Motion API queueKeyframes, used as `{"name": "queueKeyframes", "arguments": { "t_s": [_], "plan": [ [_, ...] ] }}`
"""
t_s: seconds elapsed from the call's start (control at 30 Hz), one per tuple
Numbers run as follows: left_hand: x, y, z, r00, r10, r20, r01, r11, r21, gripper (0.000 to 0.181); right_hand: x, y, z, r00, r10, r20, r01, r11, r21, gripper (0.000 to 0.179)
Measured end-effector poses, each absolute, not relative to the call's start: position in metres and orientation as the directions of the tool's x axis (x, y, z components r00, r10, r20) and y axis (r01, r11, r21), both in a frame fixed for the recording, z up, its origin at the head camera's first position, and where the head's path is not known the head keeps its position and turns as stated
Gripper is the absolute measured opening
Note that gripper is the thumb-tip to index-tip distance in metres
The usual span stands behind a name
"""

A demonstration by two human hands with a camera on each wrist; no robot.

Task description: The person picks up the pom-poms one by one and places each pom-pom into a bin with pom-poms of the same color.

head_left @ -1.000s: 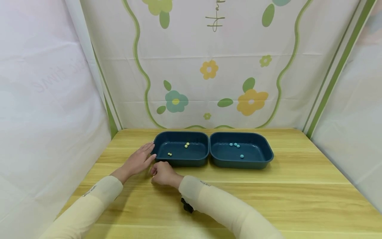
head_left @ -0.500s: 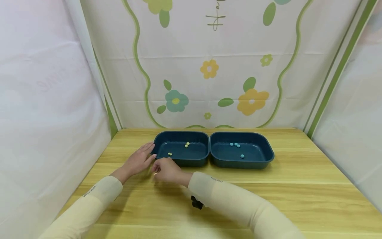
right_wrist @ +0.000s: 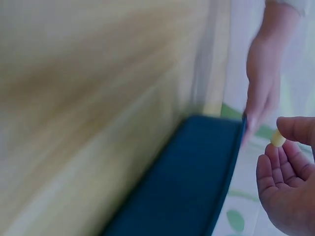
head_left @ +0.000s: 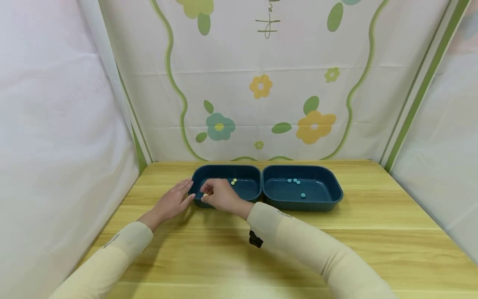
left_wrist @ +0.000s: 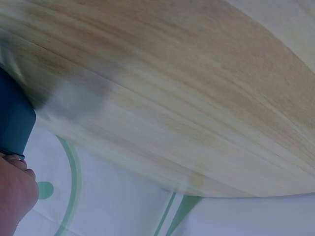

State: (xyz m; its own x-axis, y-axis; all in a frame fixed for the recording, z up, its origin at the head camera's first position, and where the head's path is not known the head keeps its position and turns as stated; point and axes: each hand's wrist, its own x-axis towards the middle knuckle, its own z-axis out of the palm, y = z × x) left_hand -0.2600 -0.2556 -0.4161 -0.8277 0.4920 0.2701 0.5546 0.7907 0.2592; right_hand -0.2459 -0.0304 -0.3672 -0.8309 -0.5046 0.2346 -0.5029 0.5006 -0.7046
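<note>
My right hand (head_left: pixel 221 194) is over the near left part of the left dark blue tray (head_left: pixel 248 192). Between its thumb and index finger it pinches a small pale yellow ball (right_wrist: pixel 277 139), while the other fingers stay loosely curled. Two yellow balls (head_left: pixel 233 182) show farther back in that tray; the spot under the hand is hidden. My left hand (head_left: pixel 172 203) rests at the tray's left end, fingers straight and fingertips at the rim. In the left wrist view only a bit of the left hand (left_wrist: pixel 17 196) and the tray's corner (left_wrist: pixel 15 118) appear.
A matching dark blue tray (head_left: pixel 317 192) stands against the first one on the right, with several light blue balls (head_left: pixel 295 181) inside. Both are on a wooden table (head_left: pixel 179 257), near its back edge. A flowered cloth (head_left: pixel 224 83) hangs behind, and pale cloth walls flank both sides.
My right hand has lifted from the tabletop in front of the left tray and moved away and slightly right, over the rim, with the yellow ball. The left hand has stayed put.
</note>
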Motion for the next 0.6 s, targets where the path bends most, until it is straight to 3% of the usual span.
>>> {"name": "queueKeyframes", "arguments": {
  "t_s": [0.3,0.6],
  "plan": [
    [-0.259,-0.256,-0.416,-0.835,0.488,0.255,0.545,0.798,0.257,0.059,-0.281,-0.006,-0.364,-0.924,-0.307,0.226,-0.361,0.515,-0.777,0.020],
    [-0.261,-0.256,-0.416,-0.831,0.492,0.259,0.549,0.798,0.249,0.058,-0.299,0.009,-0.372,-0.957,-0.227,0.180,-0.278,0.549,-0.788,0.018]
  ]
}}
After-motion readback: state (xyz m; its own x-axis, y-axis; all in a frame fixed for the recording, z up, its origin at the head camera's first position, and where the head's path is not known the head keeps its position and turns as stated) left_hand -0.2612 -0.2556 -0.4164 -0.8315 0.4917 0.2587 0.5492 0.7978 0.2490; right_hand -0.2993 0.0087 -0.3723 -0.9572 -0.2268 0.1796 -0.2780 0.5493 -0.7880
